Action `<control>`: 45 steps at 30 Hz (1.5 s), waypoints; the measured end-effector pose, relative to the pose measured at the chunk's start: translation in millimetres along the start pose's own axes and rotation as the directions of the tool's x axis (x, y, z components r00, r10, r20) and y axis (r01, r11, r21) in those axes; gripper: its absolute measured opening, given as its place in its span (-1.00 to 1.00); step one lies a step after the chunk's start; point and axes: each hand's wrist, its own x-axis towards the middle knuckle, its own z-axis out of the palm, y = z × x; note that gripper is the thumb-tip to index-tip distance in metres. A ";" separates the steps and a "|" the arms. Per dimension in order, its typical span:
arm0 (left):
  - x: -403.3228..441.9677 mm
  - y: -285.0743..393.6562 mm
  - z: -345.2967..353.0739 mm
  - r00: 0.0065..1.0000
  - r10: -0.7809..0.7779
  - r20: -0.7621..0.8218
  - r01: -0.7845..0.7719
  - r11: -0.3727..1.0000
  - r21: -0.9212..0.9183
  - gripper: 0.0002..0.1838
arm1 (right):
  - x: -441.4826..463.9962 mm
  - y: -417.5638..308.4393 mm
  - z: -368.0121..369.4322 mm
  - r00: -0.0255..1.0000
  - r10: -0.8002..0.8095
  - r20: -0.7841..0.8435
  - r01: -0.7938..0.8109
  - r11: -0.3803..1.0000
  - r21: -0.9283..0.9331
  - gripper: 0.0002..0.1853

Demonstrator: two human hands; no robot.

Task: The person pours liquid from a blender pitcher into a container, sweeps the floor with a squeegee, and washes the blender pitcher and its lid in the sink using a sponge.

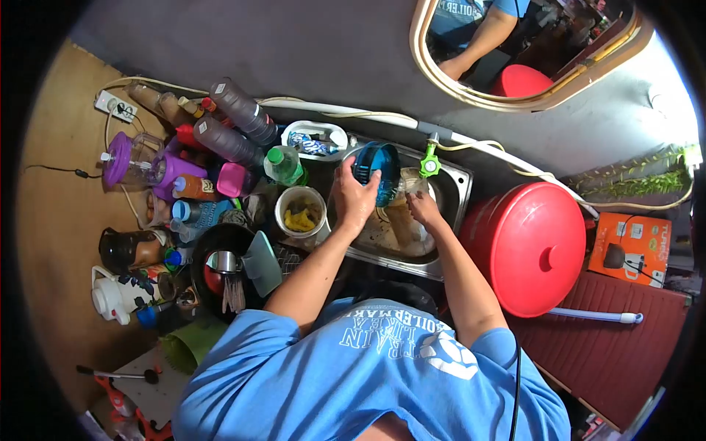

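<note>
My left hand point(356, 197) grips a translucent dark blue bowl point(385, 158) tilted on its side above the sink point(461, 192). To its right, my right hand point(424, 209) is held below the green-handled tap point(429, 163), fingers bent together. Something pale and clear point(409, 178) shows by those fingers; whether it is water or an object I cannot tell. A brownish item point(404, 223) lies in the basin under my hands. Left of the sink stands a white tub point(280, 214) with something yellow inside.
Beside the sink on the right is a large red lidded bucket point(526, 242). A green-capped bottle point(287, 167), a white tray point(315, 125), dark bottles point(243, 110) and a black pan point(207, 242) crowd the left. A mirror point(419, 51) hangs above.
</note>
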 end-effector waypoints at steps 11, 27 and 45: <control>-44.4 18.2 -1.9 0.857 0.510 0.077 -0.515 0.851 0.099 -0.25 | 8.5 -16.0 27.3 0.960 0.212 0.186 -0.275 0.848 0.454 -0.49; -55.7 149.6 -14.0 0.821 0.569 -0.043 -0.523 0.721 -0.454 -0.58 | -92.8 32.1 5.8 0.997 0.046 -0.055 0.012 0.651 0.759 -0.80; -102.4 190.0 156.9 0.792 0.490 0.365 -0.362 0.858 -0.365 -0.65 | -154.6 29.9 -19.5 0.992 0.089 -0.094 -0.047 0.925 0.376 -0.57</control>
